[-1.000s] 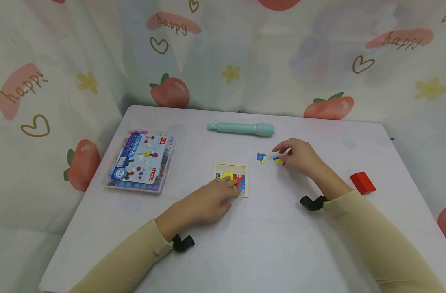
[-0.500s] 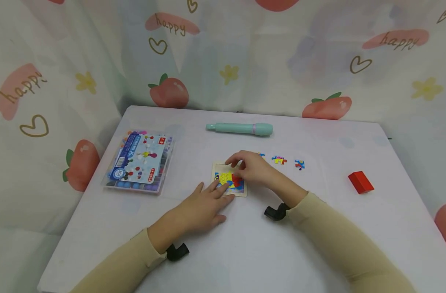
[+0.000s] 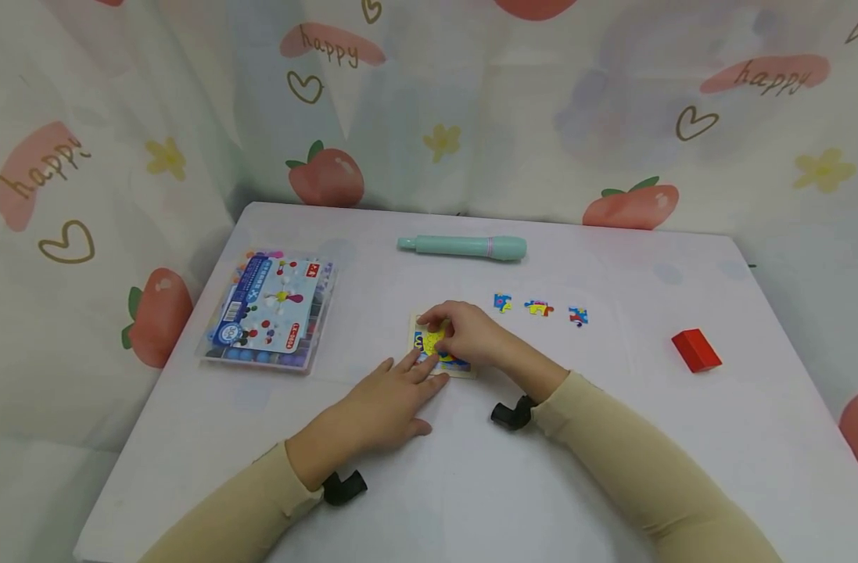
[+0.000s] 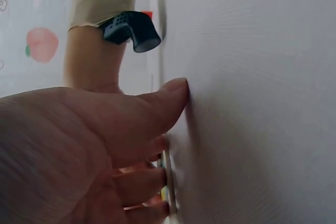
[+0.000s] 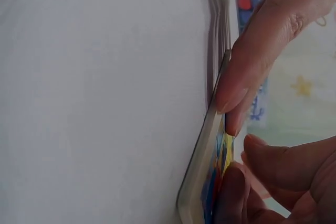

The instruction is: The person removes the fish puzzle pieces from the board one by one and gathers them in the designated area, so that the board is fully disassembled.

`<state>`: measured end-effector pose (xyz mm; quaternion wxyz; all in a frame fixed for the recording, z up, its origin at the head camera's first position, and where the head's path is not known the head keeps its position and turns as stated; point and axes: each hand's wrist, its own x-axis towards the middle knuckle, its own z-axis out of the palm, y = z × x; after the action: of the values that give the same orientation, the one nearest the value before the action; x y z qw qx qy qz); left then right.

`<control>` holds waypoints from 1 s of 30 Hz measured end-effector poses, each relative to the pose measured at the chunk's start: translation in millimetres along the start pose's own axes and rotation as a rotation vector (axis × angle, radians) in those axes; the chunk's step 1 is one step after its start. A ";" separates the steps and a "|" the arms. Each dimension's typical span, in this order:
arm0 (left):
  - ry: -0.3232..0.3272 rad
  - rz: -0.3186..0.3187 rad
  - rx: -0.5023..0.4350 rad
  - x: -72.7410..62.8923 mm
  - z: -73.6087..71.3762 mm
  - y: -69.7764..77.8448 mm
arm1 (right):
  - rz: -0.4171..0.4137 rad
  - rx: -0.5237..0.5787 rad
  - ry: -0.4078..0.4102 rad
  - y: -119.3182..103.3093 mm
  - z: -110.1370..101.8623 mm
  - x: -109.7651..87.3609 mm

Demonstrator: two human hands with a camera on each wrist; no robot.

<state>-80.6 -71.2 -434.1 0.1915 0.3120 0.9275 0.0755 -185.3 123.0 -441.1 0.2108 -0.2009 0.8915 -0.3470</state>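
A small jigsaw puzzle in a pale wooden tray (image 3: pixel 413 321) lies mid-table, its pieces yellow, blue and red. My left hand (image 3: pixel 382 399) spreads its fingers, with fingertips on the near side of the puzzle. In the right wrist view the tray's rim (image 5: pixel 191 195) runs beneath those fingertips. Over the puzzle's upper right, my right hand (image 3: pixel 481 336) has bent fingers, the tips close on the pieces. I cannot tell whether it pinches a piece. Three loose jigsaw pieces lie in a row to the right: one (image 3: pixel 502 303), another (image 3: pixel 539 307) and a third (image 3: pixel 578 315).
A clear plastic case (image 3: pixel 270 309) of coloured beads stands at the left. A mint-green tube-shaped thing (image 3: pixel 464 247) lies at the back. On the right rests a red block (image 3: pixel 696 350). A printed curtain hangs behind the white table (image 3: pixel 612 469).
My right hand has moved left from the loose pieces to the puzzle, uncovering the rightmost piece. My left hand has drawn back slightly toward the tray's near left side.
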 end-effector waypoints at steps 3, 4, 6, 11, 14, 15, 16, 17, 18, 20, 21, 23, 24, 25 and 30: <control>0.005 -0.015 0.022 -0.7 3.7 3.1 | 0.000 -0.019 0.008 -1.6 2.8 -1.6; 0.005 -0.022 0.033 -1.1 5.2 4.4 | -0.001 -0.027 0.007 -2.1 3.6 -2.1; 0.002 -0.033 0.051 -1.8 7.3 6.9 | -0.008 -0.049 0.000 -4.0 4.3 -3.1; -0.002 -0.040 0.056 -1.7 6.0 9.1 | -0.003 -0.085 -0.028 -7.1 4.0 -2.9; 0.002 -0.031 0.055 -1.0 3.7 8.8 | 0.006 -0.096 -0.037 -7.8 3.3 -2.3; 0.004 -0.027 0.058 -0.9 3.0 8.6 | 0.007 -0.102 -0.038 -8.2 3.3 -2.0; 0.006 -0.024 0.060 -1.1 2.5 8.5 | 0.005 -0.107 -0.038 -8.8 3.3 -1.8; 0.010 -0.021 0.061 -1.3 1.9 8.4 | 0.002 -0.113 -0.037 -9.5 3.5 -1.5; 0.013 -0.018 0.063 -1.5 1.5 8.4 | -0.001 -0.119 -0.035 -10.2 3.7 -1.2; 0.018 -0.014 0.065 -1.7 1.0 8.1 | -0.005 -0.127 -0.030 -11.5 4.5 -0.3; 0.020 -0.012 0.065 -1.7 1.0 8.0 | 0.000 -0.124 -0.024 -12.4 4.8 -0.3; 0.021 -0.009 0.063 -1.6 1.0 7.9 | 0.009 -0.117 -0.014 -13.0 6.0 0.3; 0.019 -0.008 0.060 -1.2 1.2 7.7 | 0.015 -0.111 -0.008 -13.2 6.8 0.6; 0.017 -0.009 0.056 -1.1 1.0 7.7 | 0.019 -0.105 0.001 -13.3 7.6 0.8; 0.008 -0.013 0.045 -0.3 0.2 7.9 | 0.035 -0.060 0.061 -15.5 11.2 -1.3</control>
<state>-76.0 -65.0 -432.1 0.1815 0.3100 0.9316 0.0547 -175.1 107.1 -437.4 0.1833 -0.1808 0.9109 -0.3225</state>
